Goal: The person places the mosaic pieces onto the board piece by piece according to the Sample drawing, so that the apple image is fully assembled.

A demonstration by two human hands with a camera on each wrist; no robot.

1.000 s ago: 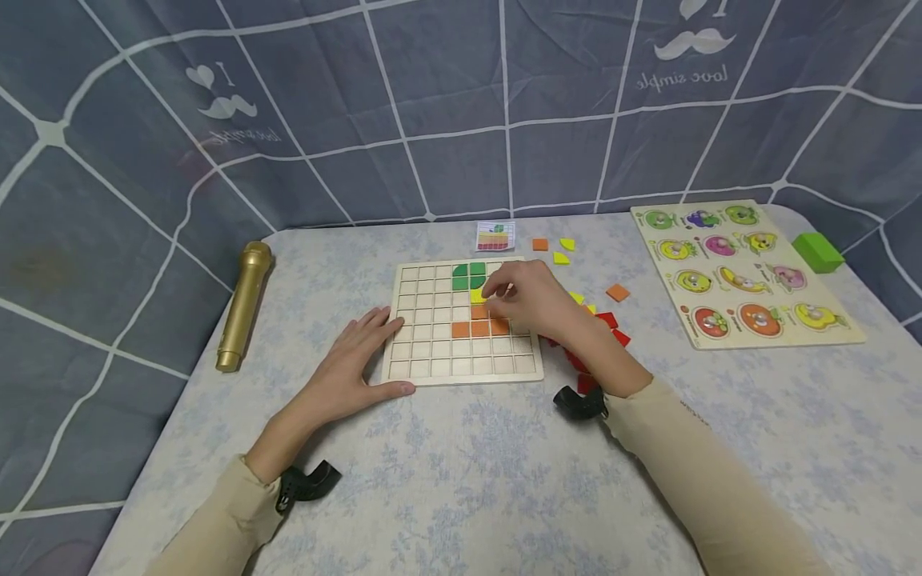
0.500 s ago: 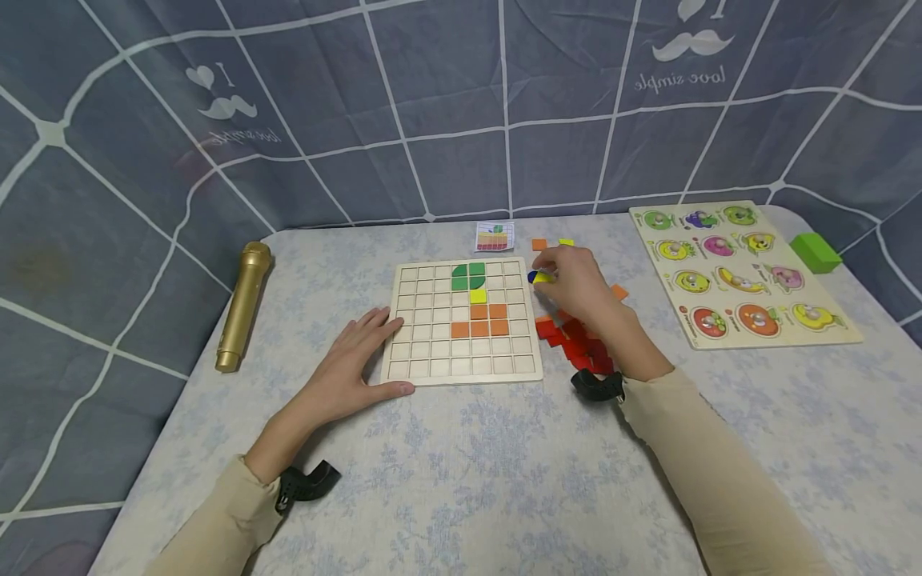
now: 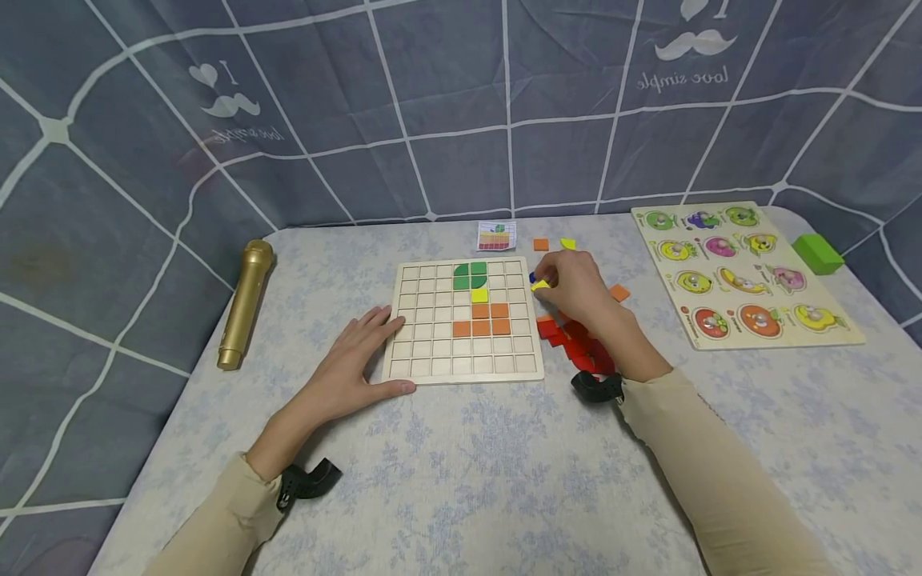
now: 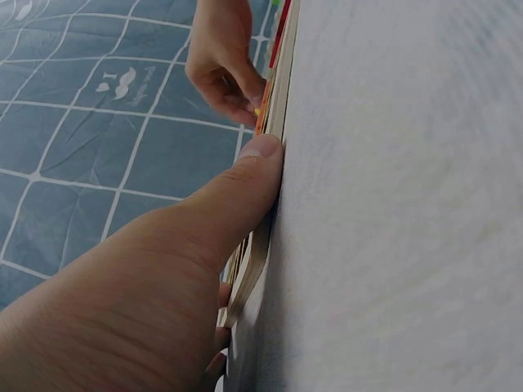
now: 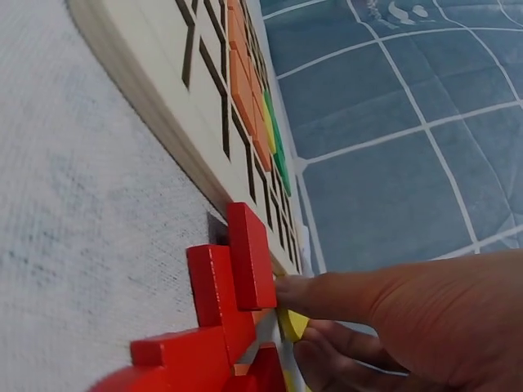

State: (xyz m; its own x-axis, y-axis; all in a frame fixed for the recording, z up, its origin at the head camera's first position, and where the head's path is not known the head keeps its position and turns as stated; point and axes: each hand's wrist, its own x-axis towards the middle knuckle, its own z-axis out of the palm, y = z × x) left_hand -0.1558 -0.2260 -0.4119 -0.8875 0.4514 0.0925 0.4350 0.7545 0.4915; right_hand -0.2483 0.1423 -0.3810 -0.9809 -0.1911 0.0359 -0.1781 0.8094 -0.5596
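Observation:
My left hand [image 3: 353,364] lies with spread fingers along the left edge of a wooden grid board [image 3: 425,352], its thumb at the near corner. In the left wrist view the thumb [image 4: 245,175] presses against the board's edge. On the board sit green tiles [image 3: 471,276], a yellow tile [image 3: 479,296] and several orange tiles [image 3: 481,328]. Just off the board's right edge, my right hand [image 3: 579,290] pinches a yellow tile [image 3: 540,285] between thumb and fingers, seen in the right wrist view as a yellow tile [image 5: 292,324]. A dark blue piece [image 3: 532,278] shows beside the fingertips.
Loose red tiles [image 3: 576,344] lie piled right of the board, partly under my right wrist. A small pattern card [image 3: 497,236] and an orange tile [image 3: 541,245] lie behind. A fruit puzzle board [image 3: 742,276], green block [image 3: 818,254] and gold microphone [image 3: 245,306] stand farther out.
My right hand has moved right, from over the board to the loose tiles beside it, where it takes hold of a yellow tile. The left hand stays in place.

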